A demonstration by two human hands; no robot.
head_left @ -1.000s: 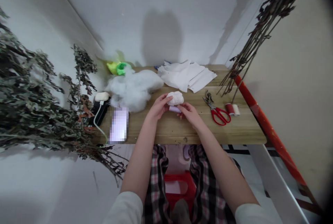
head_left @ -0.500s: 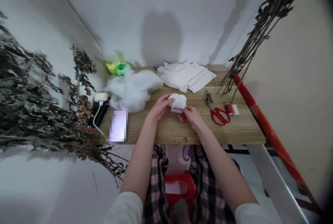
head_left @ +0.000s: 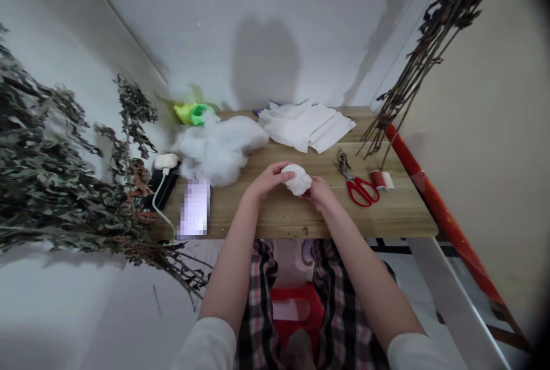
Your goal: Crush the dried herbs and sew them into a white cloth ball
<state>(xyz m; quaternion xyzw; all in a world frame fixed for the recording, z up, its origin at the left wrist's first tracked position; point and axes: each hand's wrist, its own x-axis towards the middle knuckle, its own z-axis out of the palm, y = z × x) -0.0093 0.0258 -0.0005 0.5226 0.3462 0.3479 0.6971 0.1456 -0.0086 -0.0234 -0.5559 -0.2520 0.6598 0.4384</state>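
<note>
A small, rounded, lumpy piece of white stuffed fabric [head_left: 297, 180] is held over the front middle of the wooden table. My left hand [head_left: 271, 179] grips it from the left, thumb lying on top. From the right, my right hand [head_left: 318, 192] pinches its lower edge, with some fingertips hidden beneath it. Behind my left hand lies a loose heap of white fibre stuffing [head_left: 219, 149]. Flat pieces of white cloth [head_left: 301, 124] are spread at the back of the table. Red-handled scissors [head_left: 361, 189] rest to the right of my right hand.
Beside the scissors are a red thread spool [head_left: 377, 180] and a white one [head_left: 388, 181]. A phone [head_left: 195, 207], a white charger [head_left: 166, 161] and a yellow-green bag [head_left: 193, 113] occupy the left. Dried plant bunches [head_left: 64, 175] crowd the left side; dry stems [head_left: 423, 60] lean at right.
The white stuffed piece has been turned and lowered slightly to the right. A lilac strip seen under it before is now out of sight. Both hands keep their hold.
</note>
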